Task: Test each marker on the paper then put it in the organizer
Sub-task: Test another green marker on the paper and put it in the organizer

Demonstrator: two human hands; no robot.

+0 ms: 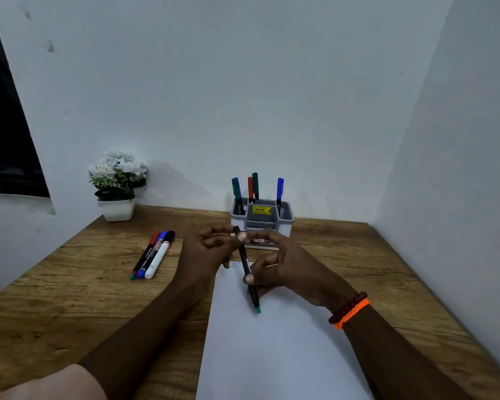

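Note:
A thin black marker point(248, 272) with a teal lower end is held over the white paper point(272, 350). My right hand point(283, 269) grips its barrel near the middle. My left hand point(211, 249) pinches its upper end, close to the cap. The grey organizer point(286, 219) stands just behind my hands and holds several markers, green, red and blue, standing upright. Faint scribbles show at the paper's top edge. Three more markers point(153, 255) lie side by side on the table to the left.
A white pot of white flowers point(117, 183) stands at the back left of the wooden table point(70, 298). Walls close in behind and on the right. An orange and red bracelet point(350, 310) sits on my right wrist.

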